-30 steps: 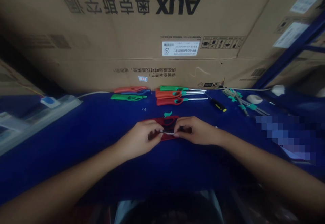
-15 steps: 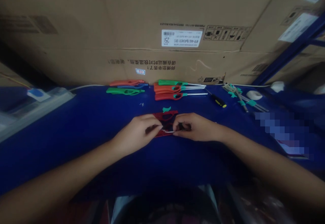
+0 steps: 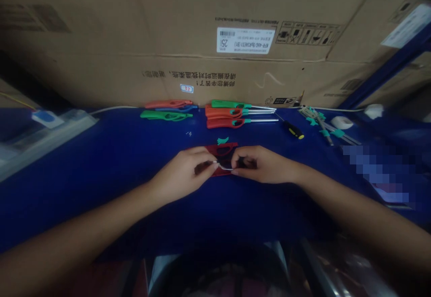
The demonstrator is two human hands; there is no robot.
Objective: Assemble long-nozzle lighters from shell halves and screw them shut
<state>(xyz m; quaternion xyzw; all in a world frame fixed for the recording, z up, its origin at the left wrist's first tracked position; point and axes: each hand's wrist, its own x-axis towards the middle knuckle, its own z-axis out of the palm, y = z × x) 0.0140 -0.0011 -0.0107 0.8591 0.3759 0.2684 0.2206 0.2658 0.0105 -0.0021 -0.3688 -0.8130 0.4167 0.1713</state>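
A thin white wire-like strand (image 3: 225, 168) spans the short gap between my two hands. My left hand (image 3: 185, 171) pinches its left end between thumb and forefinger, and the right end sits in the pinch of my right hand (image 3: 269, 164). Under and just beyond the fingers lie red lighter shell halves (image 3: 229, 147), the upper one with a trigger opening; my hands partly hide them. A small teal trigger piece (image 3: 222, 141) rests on the blue tabletop (image 3: 202, 216) just past the shells.
Farther back lie lighters with metal tubes (image 3: 225, 122) and several coloured shells (image 3: 164, 115). To their right are a black-and-yellow screwdriver (image 3: 292, 130), tube parts with teal pieces (image 3: 316, 121) and a white tape roll (image 3: 341, 122). A cardboard box (image 3: 182, 27) stands behind.
My view has tipped slightly downward, so the table's contents sit a little higher in it. Both hands keep their pinch, and the white strand now shows more of a bend.
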